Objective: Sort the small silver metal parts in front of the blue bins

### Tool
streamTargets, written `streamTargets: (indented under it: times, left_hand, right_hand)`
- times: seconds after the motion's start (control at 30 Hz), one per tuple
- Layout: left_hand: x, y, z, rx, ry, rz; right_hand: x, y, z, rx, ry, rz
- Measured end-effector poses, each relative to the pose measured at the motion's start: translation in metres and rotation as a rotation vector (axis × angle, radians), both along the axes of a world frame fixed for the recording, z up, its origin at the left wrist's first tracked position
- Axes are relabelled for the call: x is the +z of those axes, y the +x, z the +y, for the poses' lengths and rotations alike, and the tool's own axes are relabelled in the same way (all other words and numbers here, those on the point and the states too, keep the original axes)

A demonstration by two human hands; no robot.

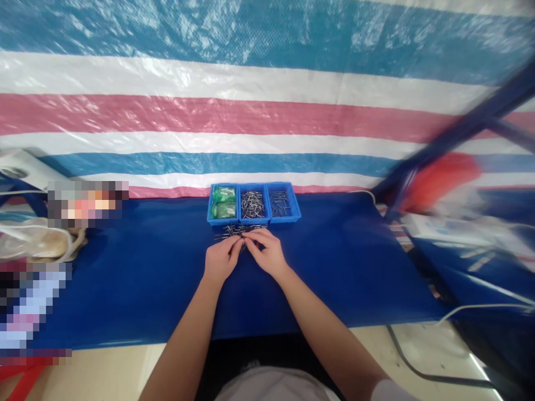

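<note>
Both of my hands meet over the blue table [334, 278], just in front of a loose pile of thin metal pins [232, 229]. My left hand [221, 258] is closed, thumb and fingers pinched at the pile's near edge. Fingertips of my right hand [267, 253] are pinched close beside them. Something small and dark shows between the two hands, too small to name. Behind the pile stand three joined blue bins: the left bin [209, 206] holds green packets [224, 201], the middle one many metal pins [252, 205], the right one fewer thin pins [280, 204].
A striped plastic sheet [251, 117] hangs behind the table. At the left are a clear bag [45, 242] and a blurred-out area. Blue metal framing [443, 133], a red bag [443, 181] and a second blue table with white items stand at the right.
</note>
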State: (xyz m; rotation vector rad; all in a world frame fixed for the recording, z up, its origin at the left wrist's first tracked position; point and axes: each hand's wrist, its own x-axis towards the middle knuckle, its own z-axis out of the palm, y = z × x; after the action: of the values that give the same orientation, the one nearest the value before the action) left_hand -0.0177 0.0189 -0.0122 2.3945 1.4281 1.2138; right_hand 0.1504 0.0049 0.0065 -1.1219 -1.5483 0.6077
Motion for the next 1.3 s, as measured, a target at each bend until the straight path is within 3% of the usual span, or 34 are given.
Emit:
streamTargets:
  times: [0.2, 0.5, 0.8, 0.97, 1.3]
  left_hand:
    - [-0.0013, -0.0005, 0.0004, -0.016, 0.077, -0.004]
    - [0.0055, -0.0013, -0.0010, -0.012, -0.003, 0.034]
    - [0.0029, -0.0011, -0.0023, -0.026, -0.013, -0.020]
    - [-0.0004, -0.0005, -0.0001, -0.049, 0.015, -0.033]
    - [0.0017, 0.0014, -0.0013, 0.006, -0.049, -0.001]
  right_hand:
    - [-0.0037, 0.0017, 0.0007, 0.030, 0.051, -0.063]
    - [-0.0022, 0.0013, 0.0050, 0.045, 0.137, -0.207]
    - [-0.0069, -0.0018, 0.0049, 0.009, 0.107, -0.210]
    - [-0.0013, -0.0023, 0.0053, -0.005, 0.098, -0.108]
    - [-0.0042, -0.0070, 0.0029, 0.048, -0.133, 0.247]
